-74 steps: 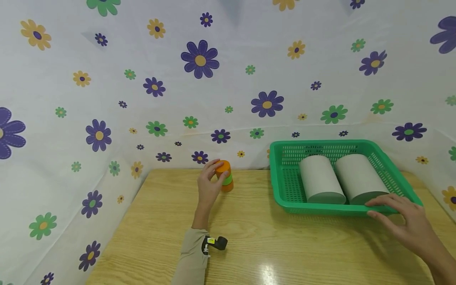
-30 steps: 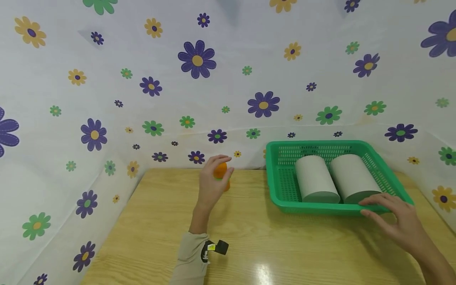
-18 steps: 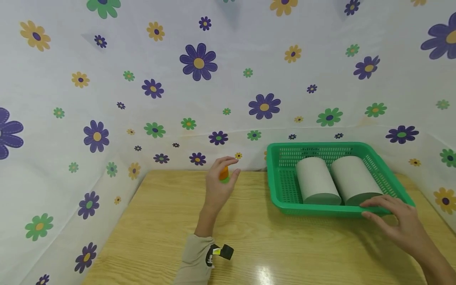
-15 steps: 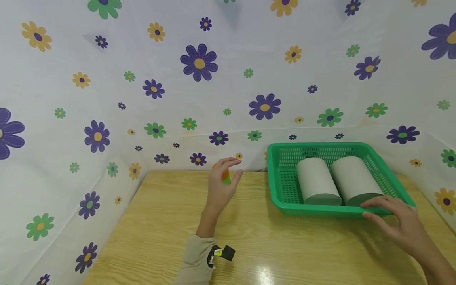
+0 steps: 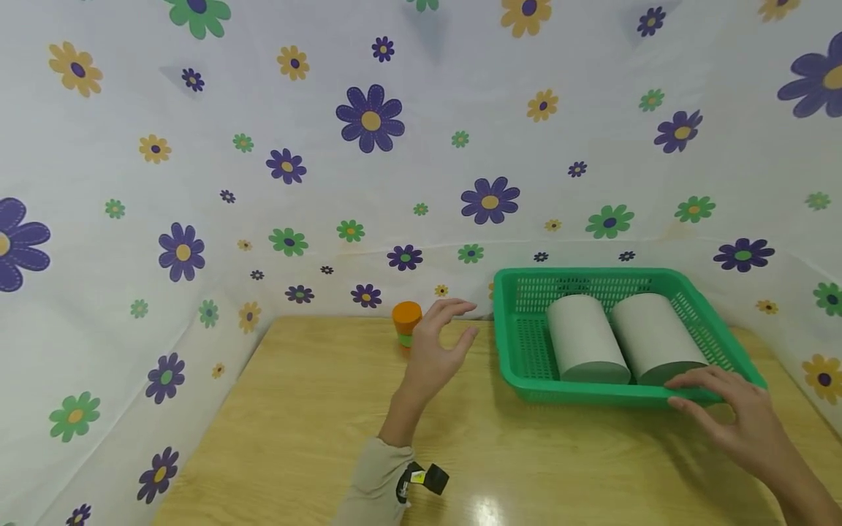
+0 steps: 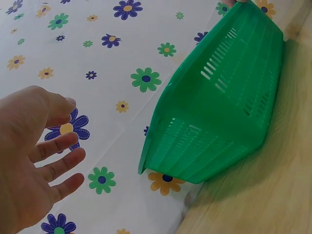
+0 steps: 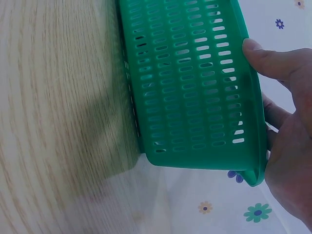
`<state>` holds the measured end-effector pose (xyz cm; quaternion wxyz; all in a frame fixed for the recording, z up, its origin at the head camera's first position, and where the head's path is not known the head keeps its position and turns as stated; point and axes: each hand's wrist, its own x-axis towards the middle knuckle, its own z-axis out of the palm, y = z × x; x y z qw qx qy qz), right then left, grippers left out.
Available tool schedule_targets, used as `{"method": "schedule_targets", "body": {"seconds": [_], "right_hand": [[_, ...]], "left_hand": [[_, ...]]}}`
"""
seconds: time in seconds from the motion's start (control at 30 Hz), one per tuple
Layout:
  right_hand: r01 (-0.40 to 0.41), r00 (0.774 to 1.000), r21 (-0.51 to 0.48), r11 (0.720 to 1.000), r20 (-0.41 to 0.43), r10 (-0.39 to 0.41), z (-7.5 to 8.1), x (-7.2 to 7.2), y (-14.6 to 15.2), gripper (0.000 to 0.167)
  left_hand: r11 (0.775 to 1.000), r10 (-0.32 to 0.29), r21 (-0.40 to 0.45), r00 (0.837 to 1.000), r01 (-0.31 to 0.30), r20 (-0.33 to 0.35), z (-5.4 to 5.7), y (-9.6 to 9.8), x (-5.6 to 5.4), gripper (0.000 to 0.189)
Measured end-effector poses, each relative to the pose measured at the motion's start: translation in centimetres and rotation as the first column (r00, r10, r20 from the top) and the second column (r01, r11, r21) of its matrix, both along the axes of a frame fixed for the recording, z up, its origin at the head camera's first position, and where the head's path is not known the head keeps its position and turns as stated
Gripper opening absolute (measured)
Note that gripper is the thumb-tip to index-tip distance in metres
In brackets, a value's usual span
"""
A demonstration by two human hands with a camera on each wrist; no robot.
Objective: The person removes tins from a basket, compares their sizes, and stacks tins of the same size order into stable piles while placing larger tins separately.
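Note:
In the head view an orange and green stacked cylinder (image 5: 407, 315) stands upright at the back of the table, its lower part partly behind my left hand (image 5: 437, 351). That hand hovers just right of it, fingers loosely bent and apart from the thumb, with nothing between them. In the left wrist view the same hand (image 6: 36, 151) is apart from the basket. My right hand (image 5: 740, 416) grips the front rim of the green plastic basket (image 5: 592, 391) near its right corner. The right wrist view shows the thumb (image 7: 273, 61) outside the rim and fingers behind it.
Two white cylinders (image 5: 587, 340) lie side by side in the basket, on its right side. The wooden table (image 5: 316, 431) meets a flower-printed white cloth (image 5: 296, 109) at the back and sides. A small camera (image 5: 434, 478) is strapped to the left wrist.
My left hand has let go of the orange and green cylinder and moved right, leaving it standing. The right hand has kept its grip on the basket rim.

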<state>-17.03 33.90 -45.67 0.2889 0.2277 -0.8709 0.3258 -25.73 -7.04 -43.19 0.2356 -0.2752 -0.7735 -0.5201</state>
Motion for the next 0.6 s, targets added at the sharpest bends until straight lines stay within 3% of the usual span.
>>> {"method": "schedule_targets", "body": {"seconds": [0.13,0.37,0.6], "right_hand": [[-0.015,1.000,-0.002,1.000,-0.001,0.015,-0.1,-0.2,-0.1,0.048],[0.025,1.000,-0.008,1.000,-0.019,-0.025,-0.5,-0.3,0.1,0.047],[0.024,0.999,0.003,1.000,-0.023,-0.024,-0.6,-0.4,0.1,0.046]], "left_hand": [[0.999,-0.026,-0.024,0.998,0.027,0.057,-0.2,1.0,-0.1,0.032],[0.988,-0.103,-0.111,0.992,0.111,0.073,-0.1,3.7,-1.1,0.038],[0.970,-0.128,-0.190,0.982,0.153,0.137,0.5,6.5,-1.7,0.039]]}}
